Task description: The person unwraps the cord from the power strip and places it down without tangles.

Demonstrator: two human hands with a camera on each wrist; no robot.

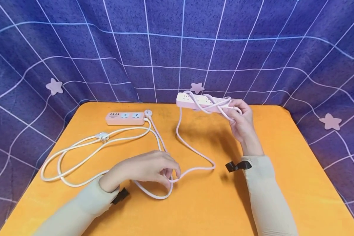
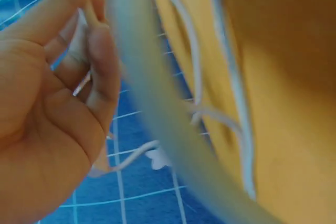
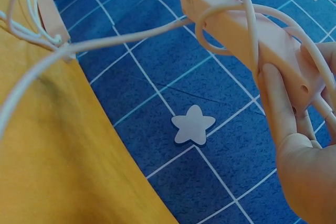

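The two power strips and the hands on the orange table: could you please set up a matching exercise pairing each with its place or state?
Things:
1. white power strip
2. pink power strip
3. left hand
4. white plug

Places or states:
A. pinches a cord low over the table
B. lies flat at the far left of the table
C. held up in the right hand, cord looped round it
D. lies just right of the pink strip

Pairs: 1-C, 2-B, 3-A, 4-D

A second power strip lies on the orange table.
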